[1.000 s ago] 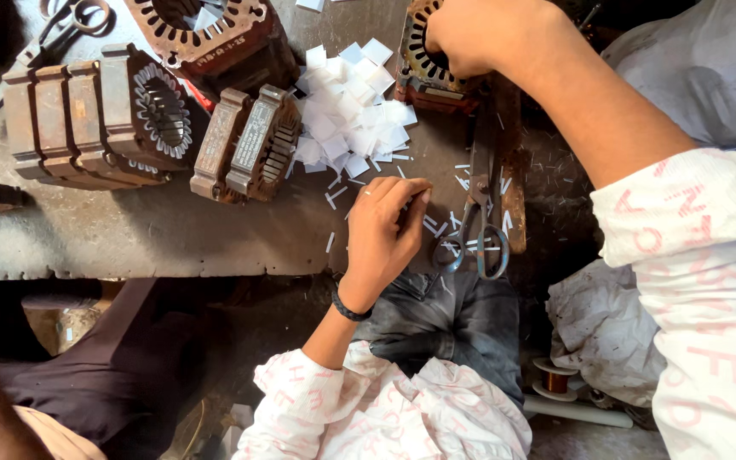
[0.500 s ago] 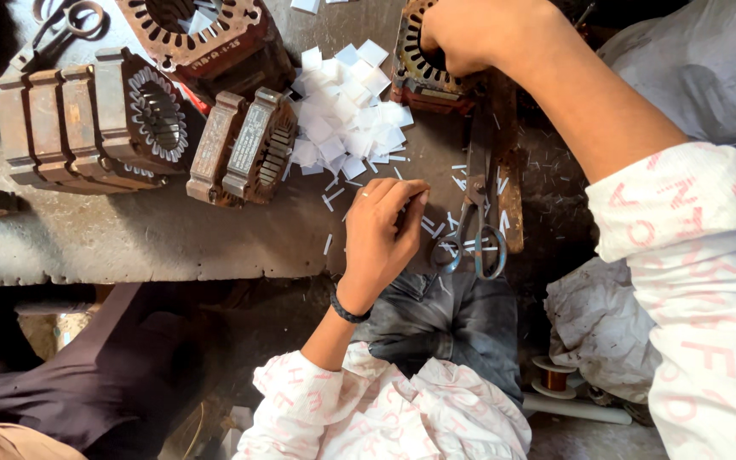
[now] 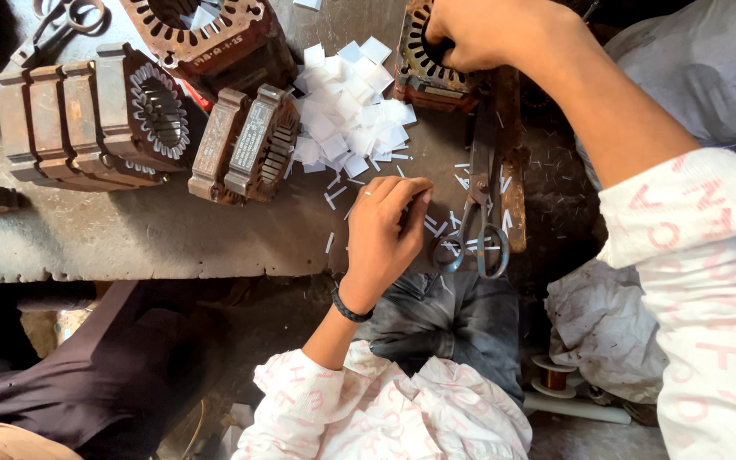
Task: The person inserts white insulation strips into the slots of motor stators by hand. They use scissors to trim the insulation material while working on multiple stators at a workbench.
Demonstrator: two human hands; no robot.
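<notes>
My left hand (image 3: 385,232), with a black band at the wrist, rests on the grey bench (image 3: 129,234). Its fingertips are pinched together on a small white paper strip (image 3: 426,198) among scattered strips. My right hand (image 3: 479,32) reaches to the far side and grips a rusty slotted stator core (image 3: 423,72), with fingers in its bore. A pile of white paper slips (image 3: 347,119) lies between the two hands. Blue-handled scissors (image 3: 477,226) lie just right of my left hand.
A row of brown stator cores (image 3: 87,119) lies at the left, two thinner ones (image 3: 244,145) beside the paper pile, and another core (image 3: 206,38) behind. A second pair of scissors (image 3: 40,38) is at the far left. A copper wire spool (image 3: 553,376) sits below by my jeans.
Both hands stay almost where they were. My left hand's fingers have closed a little tighter over the strips, and the view has shifted slightly.
</notes>
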